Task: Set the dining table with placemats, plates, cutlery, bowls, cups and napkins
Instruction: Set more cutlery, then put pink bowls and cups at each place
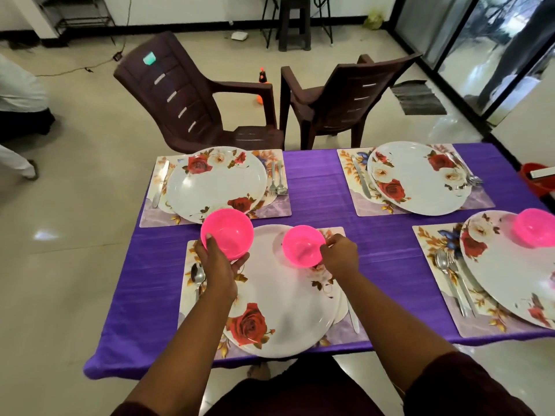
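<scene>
While a pink bowl [303, 246] sits low over the far part of the near plate [285, 295], pinched at its right rim by the right hand [339, 255], the step in hand looks to be handing out bowls, one per setting. Whether this bowl already rests on the plate or hangs just above it cannot be told. The left hand [217, 265] grips a second pink bowl [227, 234] from below and at its near rim, thumb hooked inside; it may be a small stack, since a second rim seems to show underneath. It is held up over the left edge of the near placemat [192, 307], close to the far-left plate [216, 183]. A third pink bowl [534, 226] already sits on the near-right plate [510, 271]. The far-left plate and the far-right plate [420, 178] have none, though both have cutlery beside them on the purple tablecloth [315, 187]. Next, the right fingers should let go once the bowl sits flat, and the left hand's bowl should go forward onto the far-left plate. Cups and napkins are not in view.
</scene>
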{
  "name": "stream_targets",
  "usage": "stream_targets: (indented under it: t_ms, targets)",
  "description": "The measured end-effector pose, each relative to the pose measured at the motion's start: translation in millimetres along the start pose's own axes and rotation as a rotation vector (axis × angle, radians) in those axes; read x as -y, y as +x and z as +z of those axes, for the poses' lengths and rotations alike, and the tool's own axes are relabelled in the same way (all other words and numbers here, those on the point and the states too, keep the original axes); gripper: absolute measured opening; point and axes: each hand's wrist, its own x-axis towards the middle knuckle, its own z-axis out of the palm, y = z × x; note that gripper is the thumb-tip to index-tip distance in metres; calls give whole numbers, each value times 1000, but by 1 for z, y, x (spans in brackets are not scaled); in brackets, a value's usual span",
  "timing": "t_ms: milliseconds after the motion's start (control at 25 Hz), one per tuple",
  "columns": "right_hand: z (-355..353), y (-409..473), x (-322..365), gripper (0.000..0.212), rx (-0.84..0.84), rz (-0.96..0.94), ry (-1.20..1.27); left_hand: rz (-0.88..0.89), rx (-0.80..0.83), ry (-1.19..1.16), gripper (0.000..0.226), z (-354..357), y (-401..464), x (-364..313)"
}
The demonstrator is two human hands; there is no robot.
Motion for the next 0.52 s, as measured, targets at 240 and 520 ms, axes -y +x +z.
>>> stream_targets:
  t_ms: [240, 520]
  targets:
    - [5, -18, 21, 27, -319, -263, 0, 21, 72, 92, 29, -7, 9, -3]
    - [41, -52, 123, 28, 191, -429, 163, 24, 241, 204, 39, -20, 9, -16]
